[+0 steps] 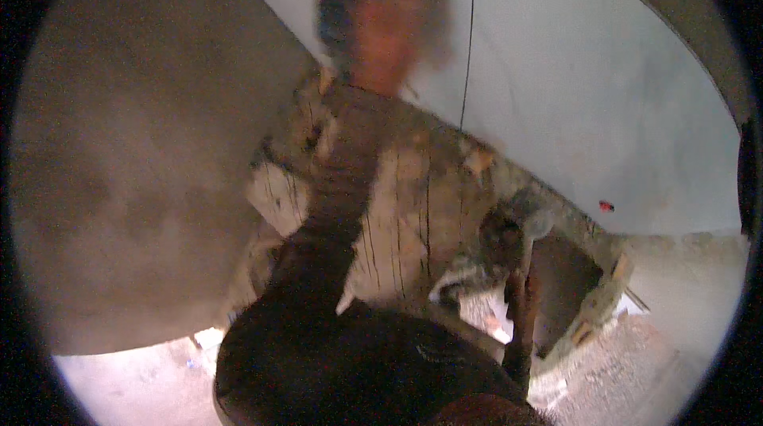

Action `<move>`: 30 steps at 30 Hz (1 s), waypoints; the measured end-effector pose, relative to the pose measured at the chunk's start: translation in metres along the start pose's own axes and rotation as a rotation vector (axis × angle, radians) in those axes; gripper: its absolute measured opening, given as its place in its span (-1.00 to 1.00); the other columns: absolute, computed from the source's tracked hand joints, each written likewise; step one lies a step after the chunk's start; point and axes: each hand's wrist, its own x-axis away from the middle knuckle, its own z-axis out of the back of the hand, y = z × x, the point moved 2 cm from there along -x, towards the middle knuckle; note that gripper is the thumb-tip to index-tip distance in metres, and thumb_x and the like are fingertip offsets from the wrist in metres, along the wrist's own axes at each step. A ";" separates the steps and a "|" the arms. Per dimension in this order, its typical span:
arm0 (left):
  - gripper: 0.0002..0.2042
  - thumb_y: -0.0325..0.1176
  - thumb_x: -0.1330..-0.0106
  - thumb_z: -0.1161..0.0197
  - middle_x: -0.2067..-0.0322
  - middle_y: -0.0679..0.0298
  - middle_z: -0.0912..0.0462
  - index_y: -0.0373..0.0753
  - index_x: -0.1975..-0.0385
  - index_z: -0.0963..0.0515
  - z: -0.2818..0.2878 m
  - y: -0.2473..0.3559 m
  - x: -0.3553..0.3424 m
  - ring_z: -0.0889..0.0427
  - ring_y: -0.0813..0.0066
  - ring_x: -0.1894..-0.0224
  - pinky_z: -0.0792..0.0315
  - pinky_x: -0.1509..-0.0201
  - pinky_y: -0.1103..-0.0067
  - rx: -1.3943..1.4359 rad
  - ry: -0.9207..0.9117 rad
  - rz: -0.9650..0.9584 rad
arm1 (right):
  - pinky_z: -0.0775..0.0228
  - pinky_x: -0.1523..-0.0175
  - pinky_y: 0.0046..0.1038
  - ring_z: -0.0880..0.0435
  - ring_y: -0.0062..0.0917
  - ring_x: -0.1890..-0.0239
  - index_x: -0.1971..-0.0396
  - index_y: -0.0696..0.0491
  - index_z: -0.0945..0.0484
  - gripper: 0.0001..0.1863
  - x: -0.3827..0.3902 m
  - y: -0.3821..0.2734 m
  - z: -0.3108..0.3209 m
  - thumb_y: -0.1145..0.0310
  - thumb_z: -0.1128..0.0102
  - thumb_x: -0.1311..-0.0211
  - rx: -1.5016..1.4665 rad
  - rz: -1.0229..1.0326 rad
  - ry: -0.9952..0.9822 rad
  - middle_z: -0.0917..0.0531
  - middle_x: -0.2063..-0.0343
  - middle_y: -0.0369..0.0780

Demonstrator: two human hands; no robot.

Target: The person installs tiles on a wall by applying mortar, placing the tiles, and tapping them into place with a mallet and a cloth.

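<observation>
A dark-sleeved arm rises from the lower middle to my left hand [389, 25], high up in front of the pale blue wall [588, 84]. Motion smears its fingers, and a dark patch of unclear kind shows along its left side. Lower right, my right hand [523, 292] is dim and small beside a hole in the broken masonry [405, 211]. It seems closed round a pale stick-like thing [527, 255], which points up toward a dark lump and a pale round spot. Whether these belong to it, I cannot tell.
A brown-grey plastered surface [143, 164] fills the left. A thin dark cable [469, 44] hangs across the blue wall, which bears a small red spot [606, 206]. Jagged edges surround the dark opening [564, 283]. Rubble [628, 362] lies on the floor at lower right.
</observation>
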 end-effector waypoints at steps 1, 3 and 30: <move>-0.58 -0.45 -0.40 -0.17 -0.15 0.04 -0.60 -0.25 -0.27 -0.48 0.032 -0.039 0.032 -0.57 0.09 -0.19 -0.43 -0.32 0.29 0.031 0.094 0.168 | -0.12 0.59 -0.55 -0.32 -0.74 0.65 0.10 0.06 -0.50 -0.69 0.001 -0.008 0.005 0.10 -0.12 -0.51 0.077 0.014 -0.042 -0.42 0.63 -0.42; -0.60 -0.44 -0.43 -0.08 -0.13 0.08 -0.62 -0.27 -0.25 -0.52 0.114 -0.025 0.064 -0.61 0.16 -0.12 -0.49 -0.21 0.42 -0.221 0.146 0.425 | -0.11 0.56 -0.59 -0.28 -0.80 0.63 0.15 0.05 -0.50 -0.73 0.005 -0.030 -0.002 0.13 -0.09 -0.52 0.102 0.019 -0.036 -0.38 0.63 -0.45; -0.77 -0.32 -0.45 -0.22 0.20 0.02 -0.73 -0.23 -0.01 -0.63 0.250 0.015 0.317 -0.72 -0.01 0.22 -0.58 0.08 0.26 0.313 -0.590 1.312 | -0.40 -0.26 -0.07 -0.48 0.00 -0.26 -0.34 0.09 -0.34 -0.49 -0.024 0.017 -0.292 0.22 -0.08 -0.48 0.471 0.547 -0.385 -0.53 -0.19 0.03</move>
